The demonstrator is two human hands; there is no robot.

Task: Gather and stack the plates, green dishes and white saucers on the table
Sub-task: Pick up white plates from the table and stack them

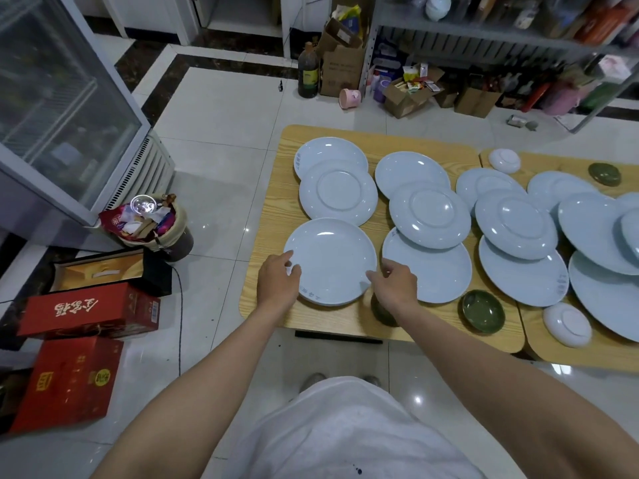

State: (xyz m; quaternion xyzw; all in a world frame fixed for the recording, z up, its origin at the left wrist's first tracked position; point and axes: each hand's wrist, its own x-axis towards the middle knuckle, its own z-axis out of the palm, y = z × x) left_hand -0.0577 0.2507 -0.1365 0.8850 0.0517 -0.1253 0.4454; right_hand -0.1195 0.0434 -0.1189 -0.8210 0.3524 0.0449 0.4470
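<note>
Gripping plate [330, 261] rim | L hand [278, 281] left edge | R hand [394, 283] right edge

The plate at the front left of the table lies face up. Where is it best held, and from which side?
Take the plate by its upturned rim, left hand at the left edge and right hand at the right edge, from the near side. It lies flat, so likely only the rim lets fingers slip under.
</note>
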